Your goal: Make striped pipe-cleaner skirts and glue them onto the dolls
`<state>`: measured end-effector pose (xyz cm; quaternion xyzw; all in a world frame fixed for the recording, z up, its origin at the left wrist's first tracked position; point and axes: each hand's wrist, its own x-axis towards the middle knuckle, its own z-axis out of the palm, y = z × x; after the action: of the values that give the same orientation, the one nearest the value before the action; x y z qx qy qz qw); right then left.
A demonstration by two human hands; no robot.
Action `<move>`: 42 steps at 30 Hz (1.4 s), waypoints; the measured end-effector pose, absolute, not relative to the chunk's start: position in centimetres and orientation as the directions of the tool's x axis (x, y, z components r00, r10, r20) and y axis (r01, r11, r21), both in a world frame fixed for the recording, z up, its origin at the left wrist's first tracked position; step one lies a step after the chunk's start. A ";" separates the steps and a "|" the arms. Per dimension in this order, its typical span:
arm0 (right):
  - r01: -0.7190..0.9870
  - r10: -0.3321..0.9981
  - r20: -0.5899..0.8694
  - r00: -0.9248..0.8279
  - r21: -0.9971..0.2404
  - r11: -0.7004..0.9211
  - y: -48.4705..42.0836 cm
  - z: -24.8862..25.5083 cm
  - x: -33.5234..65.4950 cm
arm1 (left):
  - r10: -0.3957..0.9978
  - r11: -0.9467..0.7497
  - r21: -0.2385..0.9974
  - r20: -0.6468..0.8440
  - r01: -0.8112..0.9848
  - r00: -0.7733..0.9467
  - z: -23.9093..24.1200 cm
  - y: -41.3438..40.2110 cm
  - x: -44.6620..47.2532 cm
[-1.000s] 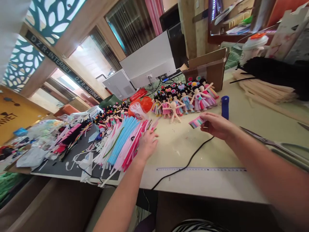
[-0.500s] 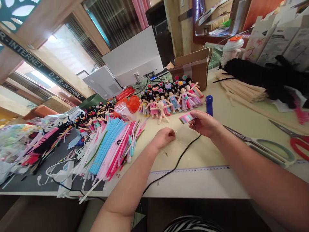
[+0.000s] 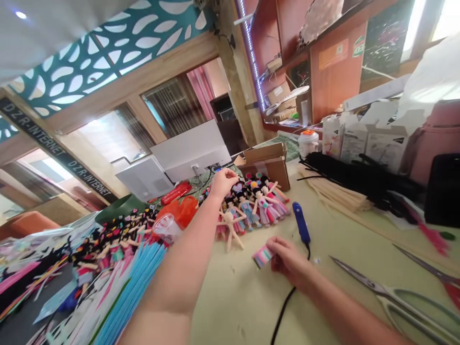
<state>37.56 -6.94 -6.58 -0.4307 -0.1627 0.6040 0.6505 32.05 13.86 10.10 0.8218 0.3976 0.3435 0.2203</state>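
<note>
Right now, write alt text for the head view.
A person's right hand holds a small striped piece over a table, and the left hand is stretched out near a group of dolls. Blue sticks lie to the left, scissors to the right.

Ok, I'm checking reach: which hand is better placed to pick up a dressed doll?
Probably the left hand: it appears close to the dressed dolls, while the right hand holds a striped piece.
</note>
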 end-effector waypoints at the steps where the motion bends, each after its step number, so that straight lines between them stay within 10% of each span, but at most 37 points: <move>1: -0.643 0.928 -0.307 0.209 -0.758 -0.106 -6.9 -6.7 37.4 | 0.802 -0.594 0.626 0.405 0.506 0.440 10.7 14.9 33.6; 13: -0.638 0.926 -0.338 0.170 -0.753 -0.158 -6.3 -7.7 36.7 | 0.777 -0.626 0.459 0.431 0.630 0.458 12.2 20.9 45.3; 27: -0.653 0.925 -0.319 0.206 -0.749 -0.113 -6.6 -6.0 37.5 | 0.751 -0.660 0.537 0.466 0.525 0.468 11.0 16.2 37.4; 37: -0.611 0.954 -0.206 0.216 -0.791 -0.033 -7.7 -4.7 38.3 | 0.676 -0.340 0.841 -0.093 0.422 0.731 3.1 3.6 24.0; 42: -0.460 0.967 -0.124 0.224 -0.888 -0.007 -8.5 -4.1 37.4 | 0.728 -0.247 0.885 -0.100 0.395 0.678 0.9 -0.2 21.6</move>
<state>37.42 -8.47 -4.08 -0.4439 -0.2856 0.5537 0.6440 21.60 -0.23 0.93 0.7715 0.3641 0.1684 0.4939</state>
